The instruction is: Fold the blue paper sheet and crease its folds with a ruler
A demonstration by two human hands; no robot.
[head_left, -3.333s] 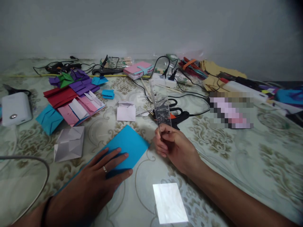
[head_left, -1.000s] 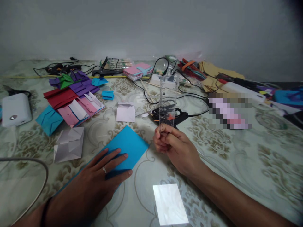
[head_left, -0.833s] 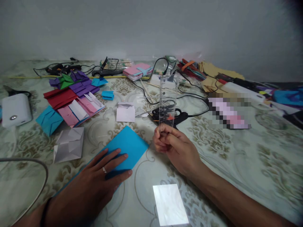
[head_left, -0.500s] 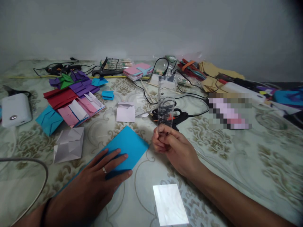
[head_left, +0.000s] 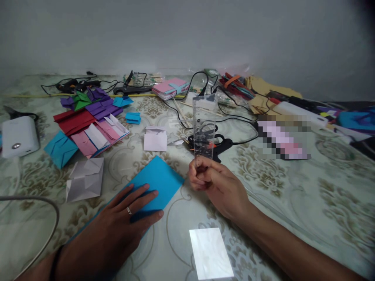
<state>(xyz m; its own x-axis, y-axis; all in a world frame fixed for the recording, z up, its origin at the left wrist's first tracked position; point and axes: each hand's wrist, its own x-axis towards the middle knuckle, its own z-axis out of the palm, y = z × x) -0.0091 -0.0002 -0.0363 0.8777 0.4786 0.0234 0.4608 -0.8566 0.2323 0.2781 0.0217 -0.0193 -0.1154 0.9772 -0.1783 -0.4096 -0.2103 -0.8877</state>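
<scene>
My left hand (head_left: 125, 218) lies flat with fingers spread on a blue sheet of paper (head_left: 158, 175), whose near part it and my forearm hide. My right hand (head_left: 219, 179) is closed round the lower end of a clear ruler (head_left: 204, 125), held upright above the table to the right of the paper. Behind the ruler, and partly seen through it, are black-handled scissors (head_left: 218, 139) and a black glue gun (head_left: 224, 149). A small white rectangle (head_left: 211, 253), perhaps paper or a patch of light, shows on the table below my right hand.
Folded paper pieces in red (head_left: 74, 121), purple (head_left: 102, 107) and pink (head_left: 84, 142) lie at the left, by a white power bank (head_left: 20, 136). White folded papers (head_left: 86, 179) sit nearer. Black cables (head_left: 246, 121), sticks and a pink paper stack (head_left: 170, 88) lie at the back.
The ruler in my right hand has shifted slightly left and down. My left hand and the blue paper stay where they were.
</scene>
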